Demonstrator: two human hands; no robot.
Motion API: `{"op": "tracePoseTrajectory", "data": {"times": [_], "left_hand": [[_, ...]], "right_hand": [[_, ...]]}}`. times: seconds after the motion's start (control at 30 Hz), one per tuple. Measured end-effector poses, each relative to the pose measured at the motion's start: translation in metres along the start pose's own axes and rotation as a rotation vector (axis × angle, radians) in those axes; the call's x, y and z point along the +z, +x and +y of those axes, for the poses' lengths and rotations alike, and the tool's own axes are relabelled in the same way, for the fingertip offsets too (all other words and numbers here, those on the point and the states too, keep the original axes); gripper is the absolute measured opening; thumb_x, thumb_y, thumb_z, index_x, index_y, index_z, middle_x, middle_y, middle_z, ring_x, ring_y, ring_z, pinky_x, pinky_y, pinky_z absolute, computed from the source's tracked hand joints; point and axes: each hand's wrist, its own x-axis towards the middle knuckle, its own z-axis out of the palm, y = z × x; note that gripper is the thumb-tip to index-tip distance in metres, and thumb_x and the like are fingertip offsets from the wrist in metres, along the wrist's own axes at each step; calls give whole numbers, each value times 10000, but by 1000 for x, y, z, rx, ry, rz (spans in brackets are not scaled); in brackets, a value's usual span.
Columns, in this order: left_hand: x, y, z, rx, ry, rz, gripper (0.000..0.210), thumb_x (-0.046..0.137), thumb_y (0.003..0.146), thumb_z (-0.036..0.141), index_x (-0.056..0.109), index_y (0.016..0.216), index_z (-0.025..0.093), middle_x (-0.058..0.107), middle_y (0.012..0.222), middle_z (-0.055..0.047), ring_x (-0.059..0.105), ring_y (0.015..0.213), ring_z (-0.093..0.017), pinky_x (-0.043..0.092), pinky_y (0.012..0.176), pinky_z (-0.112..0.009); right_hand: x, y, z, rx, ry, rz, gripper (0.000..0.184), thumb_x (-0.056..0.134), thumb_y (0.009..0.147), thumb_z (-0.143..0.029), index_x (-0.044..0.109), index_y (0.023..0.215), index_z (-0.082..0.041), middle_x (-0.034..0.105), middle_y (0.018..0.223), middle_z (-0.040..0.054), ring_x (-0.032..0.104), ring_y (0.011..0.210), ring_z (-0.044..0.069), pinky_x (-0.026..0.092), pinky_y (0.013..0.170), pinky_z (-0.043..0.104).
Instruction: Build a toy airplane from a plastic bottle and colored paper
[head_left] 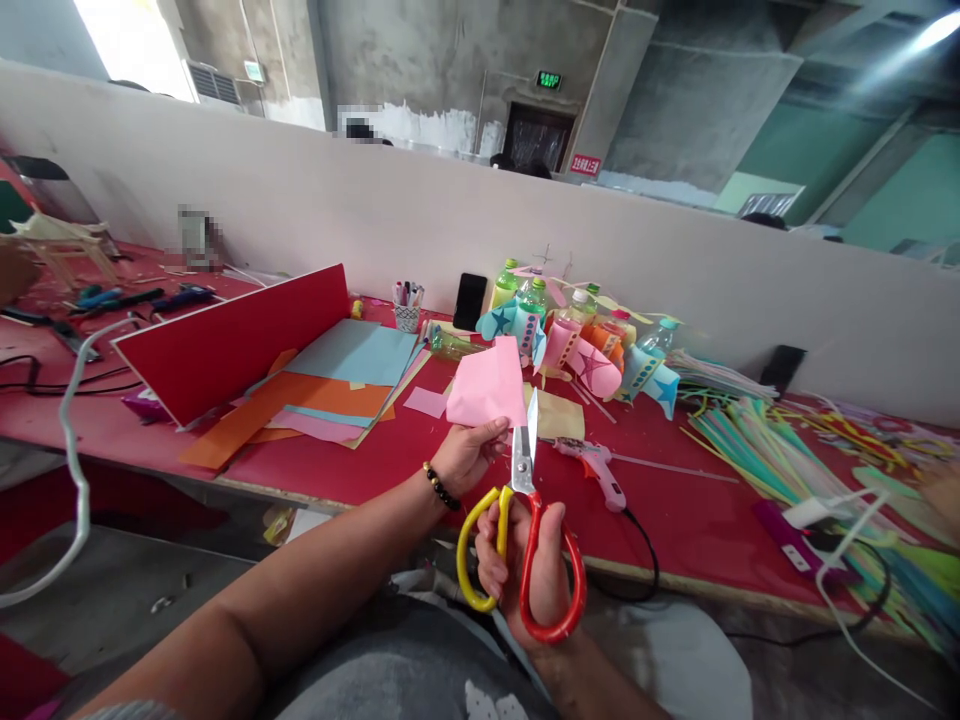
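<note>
Between the thumb and fingers of my left hand [472, 455] is a piece of pink paper [486, 385], held up above the red table [420, 465]. My right hand [536, 575] grips a pair of scissors [523, 460] with one yellow and one red handle. Their blades are slightly parted and point away from me, at the right edge of the paper. Whether the paper lies between the blades I cannot tell. A small pink paper scrap [426, 401] rests left of the paper, and a pink glue gun [596, 470] lies to the right.
Behind my hands stand several bottles decorated with paper [570, 335], near a black phone [470, 302] and a pen cup [407, 316]. Coloured sheets [349, 352] lie left beside an upright red board [247, 340]. Paper strips [765, 450] and a purple power strip [802, 545] are at right.
</note>
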Motion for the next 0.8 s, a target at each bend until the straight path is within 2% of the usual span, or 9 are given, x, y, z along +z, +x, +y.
{"op": "tracePoseTrajectory", "data": {"times": [0.13, 0.2, 0.5, 0.8], "left_hand": [[-1, 1, 2, 11, 31, -11, 246, 844, 604, 153, 644, 740, 106, 571, 639, 1, 505, 568, -60, 396, 489, -165], [-1, 2, 4, 20, 49, -15, 245, 845, 604, 160, 646, 735, 103, 578, 643, 0, 509, 569, -60, 398, 493, -168], [0, -8, 5, 57, 194, -13, 253, 864, 562, 166, 652, 682, 98, 588, 579, -3, 503, 504, -68, 400, 496, -205], [1, -10, -2, 88, 255, -23, 286, 874, 551, 216, 638, 677, 113, 574, 562, 17, 480, 486, -60, 385, 483, -199]], "right_hand": [[-2, -1, 2, -15, -38, -14, 662, 358, 781, -837, 519, 769, -195, 374, 449, -69, 240, 338, 58, 204, 326, 169], [-2, -2, 3, -14, -39, -21, 660, 350, 789, -833, 517, 760, -195, 367, 424, -70, 249, 326, 64, 206, 320, 170], [-1, 0, -7, 14, 8, -45, 625, 452, 741, -830, 560, 793, -216, 460, 561, -9, 400, 440, 126, 366, 388, 238], [-3, -1, -5, -19, 62, -38, 644, 398, 778, -824, 550, 819, -199, 492, 654, -10, 401, 449, 98, 369, 390, 217]]}}
